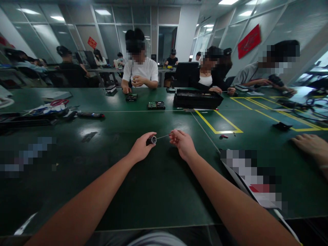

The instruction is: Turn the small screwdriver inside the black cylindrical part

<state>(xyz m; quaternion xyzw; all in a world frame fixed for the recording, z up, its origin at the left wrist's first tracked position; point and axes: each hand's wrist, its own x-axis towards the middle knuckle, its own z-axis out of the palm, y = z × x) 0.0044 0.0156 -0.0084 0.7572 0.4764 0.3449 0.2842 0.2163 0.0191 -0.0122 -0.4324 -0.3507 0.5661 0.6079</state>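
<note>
Above the green table, my left hand (140, 147) is closed around a small black cylinder (153, 140) with a silvery ring at its open-looking end. That end faces right and toward me. My right hand (182, 141) pinches a thin metal rod (163, 136), which slants from my fingertips toward the cylinder. Whether the rod's tip touches the cylinder or ends just behind its rim, I cannot tell. My fingers partly hide both things.
A long black box (197, 99) and a circuit-board device (156, 105) stand across the green table (143, 205). A black pen-like tool (91, 115) lies left. Papers (253, 177) and another person's hand (311, 145) are at right. Several people sit around.
</note>
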